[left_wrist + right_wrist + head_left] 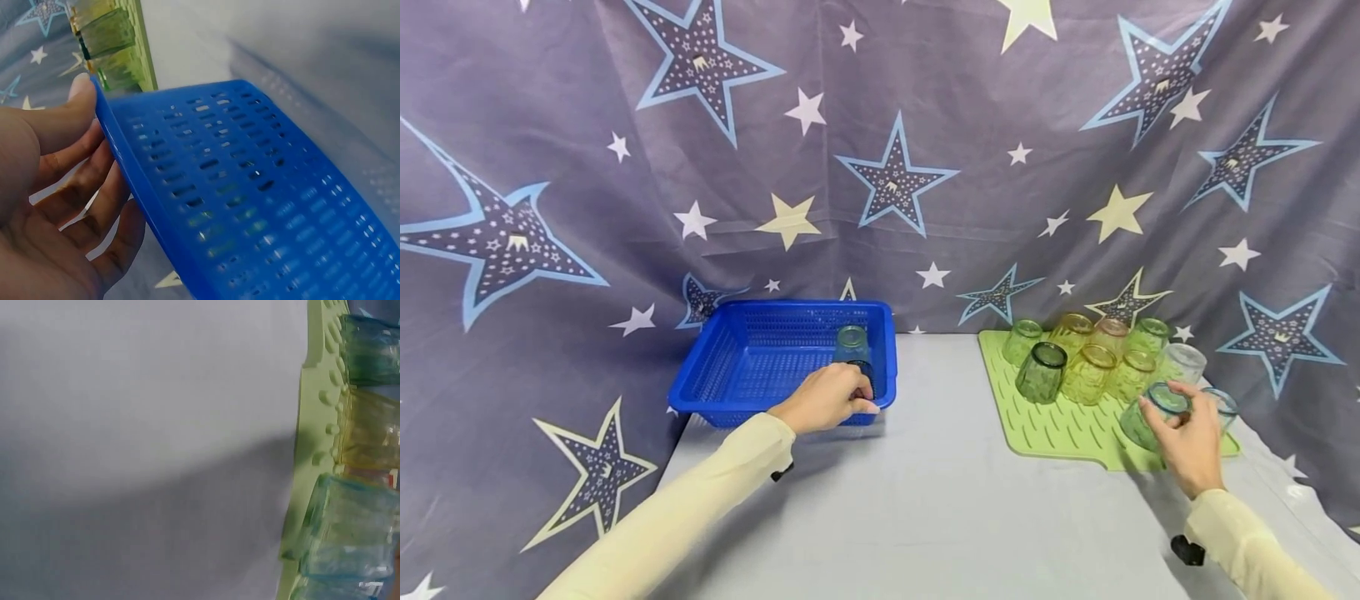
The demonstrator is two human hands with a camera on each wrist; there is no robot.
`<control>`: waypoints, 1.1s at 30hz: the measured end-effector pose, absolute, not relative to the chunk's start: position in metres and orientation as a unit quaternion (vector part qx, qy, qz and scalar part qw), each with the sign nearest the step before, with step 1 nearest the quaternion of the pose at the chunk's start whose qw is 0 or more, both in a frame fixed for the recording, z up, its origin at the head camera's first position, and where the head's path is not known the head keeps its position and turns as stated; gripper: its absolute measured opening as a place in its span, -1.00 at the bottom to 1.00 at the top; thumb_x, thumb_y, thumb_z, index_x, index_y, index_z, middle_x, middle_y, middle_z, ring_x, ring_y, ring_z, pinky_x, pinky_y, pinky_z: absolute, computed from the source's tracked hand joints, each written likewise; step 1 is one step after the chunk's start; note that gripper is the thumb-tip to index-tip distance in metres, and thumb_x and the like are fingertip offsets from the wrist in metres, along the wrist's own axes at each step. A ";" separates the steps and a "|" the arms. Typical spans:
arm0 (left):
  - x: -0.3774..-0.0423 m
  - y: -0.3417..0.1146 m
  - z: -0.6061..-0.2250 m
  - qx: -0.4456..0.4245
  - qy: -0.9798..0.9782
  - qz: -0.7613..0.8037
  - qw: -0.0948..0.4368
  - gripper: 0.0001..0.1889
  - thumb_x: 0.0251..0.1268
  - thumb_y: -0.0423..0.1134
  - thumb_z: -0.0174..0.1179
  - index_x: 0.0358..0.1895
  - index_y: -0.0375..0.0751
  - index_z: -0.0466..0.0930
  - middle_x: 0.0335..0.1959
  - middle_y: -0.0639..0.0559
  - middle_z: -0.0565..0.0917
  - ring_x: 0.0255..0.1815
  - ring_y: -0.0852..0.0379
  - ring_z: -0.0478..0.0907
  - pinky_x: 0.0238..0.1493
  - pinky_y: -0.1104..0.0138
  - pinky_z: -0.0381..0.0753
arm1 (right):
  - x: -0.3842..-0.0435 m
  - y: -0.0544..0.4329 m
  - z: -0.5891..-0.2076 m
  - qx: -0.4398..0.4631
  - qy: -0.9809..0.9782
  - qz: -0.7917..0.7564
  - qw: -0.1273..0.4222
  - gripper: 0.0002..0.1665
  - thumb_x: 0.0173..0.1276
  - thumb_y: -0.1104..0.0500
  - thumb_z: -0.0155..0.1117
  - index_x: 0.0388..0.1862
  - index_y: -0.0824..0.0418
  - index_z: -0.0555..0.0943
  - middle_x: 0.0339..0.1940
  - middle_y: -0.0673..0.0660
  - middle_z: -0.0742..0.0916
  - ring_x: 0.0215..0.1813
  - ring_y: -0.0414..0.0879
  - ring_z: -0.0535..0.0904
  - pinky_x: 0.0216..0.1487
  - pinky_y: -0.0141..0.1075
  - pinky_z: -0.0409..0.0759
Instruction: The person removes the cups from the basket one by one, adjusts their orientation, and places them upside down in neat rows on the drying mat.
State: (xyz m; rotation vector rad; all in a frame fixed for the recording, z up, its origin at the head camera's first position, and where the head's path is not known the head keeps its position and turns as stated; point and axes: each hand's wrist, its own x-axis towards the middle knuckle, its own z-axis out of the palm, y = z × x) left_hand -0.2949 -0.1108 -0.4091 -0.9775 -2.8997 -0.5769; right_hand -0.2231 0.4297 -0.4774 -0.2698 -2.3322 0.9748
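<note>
My left hand [831, 398] is at the front right corner of the blue basket [782, 408], fingers loosely bent beside its rim [122, 162]. Nothing shows between its thumb and fingers. A dark glass [863, 367] is partly hidden behind these fingers, with a blue-green glass [852, 342] behind it. At the front right of the green mat [1060, 442], my right hand [1195, 437] grips a blue-green glass [1138, 427] near its top, thumb on one side and fingers on the other. The right wrist view shows the glass [350, 528] close to the mat; the hand is barely visible there.
Several tinted glasses stand in rows on the mat, including a dark green one [1041, 375] and a yellow one [1088, 377]. A light blue glass [1225, 404] is partly behind my right hand. A star-patterned curtain [895, 267] hangs behind the white table [925, 500].
</note>
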 end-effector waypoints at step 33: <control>-0.316 -0.187 -0.380 -0.238 -0.954 -0.185 -0.003 -0.87 0.41 -0.12 0.36 -0.26 -0.08 0.78 -0.41 0.14 0.71 -0.47 0.20 0.57 -0.35 0.22 0.59 | -0.255 0.267 -0.495 0.044 -0.822 0.566 0.052 -0.45 0.55 -0.17 0.22 0.11 0.30 0.62 -0.18 0.41 0.69 -0.59 0.00 0.45 -0.61 -0.18 0.49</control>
